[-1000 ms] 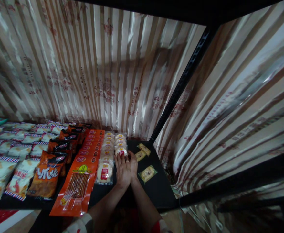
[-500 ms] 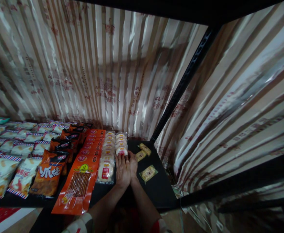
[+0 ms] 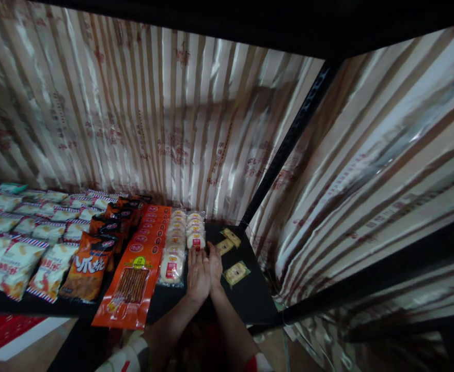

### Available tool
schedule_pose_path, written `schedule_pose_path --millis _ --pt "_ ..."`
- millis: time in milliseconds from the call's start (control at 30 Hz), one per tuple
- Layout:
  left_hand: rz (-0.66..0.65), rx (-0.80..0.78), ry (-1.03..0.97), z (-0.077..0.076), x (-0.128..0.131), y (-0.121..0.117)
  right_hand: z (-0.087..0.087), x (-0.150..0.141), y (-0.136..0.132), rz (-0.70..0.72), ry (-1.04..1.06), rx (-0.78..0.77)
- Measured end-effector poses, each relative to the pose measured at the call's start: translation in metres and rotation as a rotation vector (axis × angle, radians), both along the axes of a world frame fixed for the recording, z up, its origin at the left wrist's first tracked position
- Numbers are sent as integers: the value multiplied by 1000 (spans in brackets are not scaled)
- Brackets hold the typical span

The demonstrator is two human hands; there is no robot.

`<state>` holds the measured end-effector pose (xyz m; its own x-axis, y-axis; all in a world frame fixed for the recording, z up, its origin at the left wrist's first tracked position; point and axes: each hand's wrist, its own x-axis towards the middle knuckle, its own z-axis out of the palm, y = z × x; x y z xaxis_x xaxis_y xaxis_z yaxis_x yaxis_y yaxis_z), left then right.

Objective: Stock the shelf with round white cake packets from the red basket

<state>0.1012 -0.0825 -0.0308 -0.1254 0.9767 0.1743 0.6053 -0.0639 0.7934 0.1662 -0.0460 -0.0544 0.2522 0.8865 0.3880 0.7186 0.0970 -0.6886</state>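
Note:
My left hand (image 3: 199, 276) lies palm down, fingers stretched forward, its tips at the front pack of round white crackers (image 3: 196, 241) in the right-hand row. Beside it, my right hand (image 3: 215, 263) is also stretched out, along the right side of that row; its fingertips are partly hidden. Both hands touch each other near the thumbs. Left of them runs a second row, with a larger-looking cracker pack (image 3: 171, 268) in front. Small yellowish packets (image 3: 236, 274) lie to the right of my right hand, several of them on the black shelf (image 3: 255, 299).
Left of the crackers are overlapping orange packs of brown sticks (image 3: 131, 284), orange-black snack bags (image 3: 87, 266) and rows of white bags (image 3: 19, 263). A black post (image 3: 284, 150) rises at the right back corner, before striped wrapping sheets (image 3: 196, 119). A red crate (image 3: 5, 330) sits below left.
The view has shifted slightly, so the goods at left appear further right. My hands stay at the front of the same cracker row, with little visible movement.

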Motion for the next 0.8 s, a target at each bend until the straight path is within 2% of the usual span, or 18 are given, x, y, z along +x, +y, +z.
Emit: schedule_pose_path --millis 200,367,567,800 --pt "38 20 3 -4 -1 -17 6 -5 -24 66 12 24" --pt "42 53 10 -4 -10 -33 12 -14 -44 66 4 20" --pt "80 125 28 9 -36 -54 24 -36 -63 68 27 -36" --pt "242 79 55 -1 -72 -61 31 -64 -75 75 -14 -126"
